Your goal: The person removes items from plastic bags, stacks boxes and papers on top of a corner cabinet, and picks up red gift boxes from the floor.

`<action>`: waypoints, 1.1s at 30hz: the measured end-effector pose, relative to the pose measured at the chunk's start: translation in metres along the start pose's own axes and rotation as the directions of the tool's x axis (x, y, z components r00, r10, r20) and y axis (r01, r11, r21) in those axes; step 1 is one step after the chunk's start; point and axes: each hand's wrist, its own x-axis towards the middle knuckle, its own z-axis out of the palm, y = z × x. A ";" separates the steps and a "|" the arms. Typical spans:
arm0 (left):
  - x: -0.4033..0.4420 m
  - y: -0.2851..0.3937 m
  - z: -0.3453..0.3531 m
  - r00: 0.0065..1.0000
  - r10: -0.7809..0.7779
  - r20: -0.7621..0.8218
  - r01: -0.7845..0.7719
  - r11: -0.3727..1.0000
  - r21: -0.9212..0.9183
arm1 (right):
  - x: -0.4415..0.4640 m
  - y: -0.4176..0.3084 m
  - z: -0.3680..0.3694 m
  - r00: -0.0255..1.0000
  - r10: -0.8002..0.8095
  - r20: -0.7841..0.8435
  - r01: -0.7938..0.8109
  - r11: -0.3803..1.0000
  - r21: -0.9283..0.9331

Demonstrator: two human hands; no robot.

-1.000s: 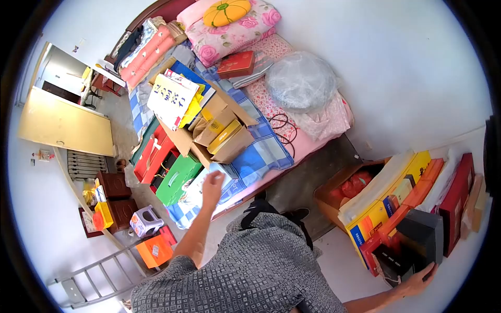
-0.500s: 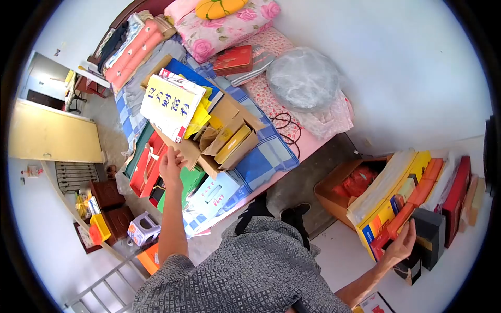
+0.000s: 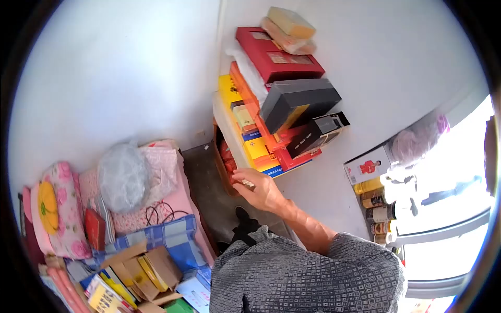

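My right hand is in the middle of the view, palm toward the floor side, its fingers loosely bent and apart, with nothing clearly held. It hovers just below the pile, near the open cardboard box with a red bag inside. Above it lie yellow boxes and a long orange-red box. On them rest a dark grey box and a smaller black box. My left hand is out of view.
A large red box and wrapped packages lie behind. Jars line the window side. At lower left, the bed bears a round plastic-wrapped bundle and an open carton.
The view has turned to the right, bringing the window and jars in. My right hand has come away from the dark boxes. My left hand has left the view.
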 end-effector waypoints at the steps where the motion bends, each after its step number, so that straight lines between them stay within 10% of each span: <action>1: -0.001 0.000 0.010 1.000 -0.010 0.000 0.010 1.000 0.012 | -0.003 0.003 -0.003 1.000 0.006 -0.028 -0.006 1.000 0.003; 14: 0.023 0.024 0.005 0.966 -0.031 0.258 0.070 0.987 -0.141 | -0.030 0.041 -0.037 0.973 0.226 -0.051 -0.231 0.967 -0.105; 21: -0.011 0.040 0.061 0.996 -0.023 -0.088 0.006 0.982 -0.187 | -0.049 0.076 -0.044 0.946 0.312 0.085 -0.318 0.946 0.070; 33: -0.140 0.036 0.092 0.977 0.192 0.098 -0.150 0.932 -0.329 | -0.038 0.033 -0.013 0.927 0.277 0.251 -0.325 0.929 0.176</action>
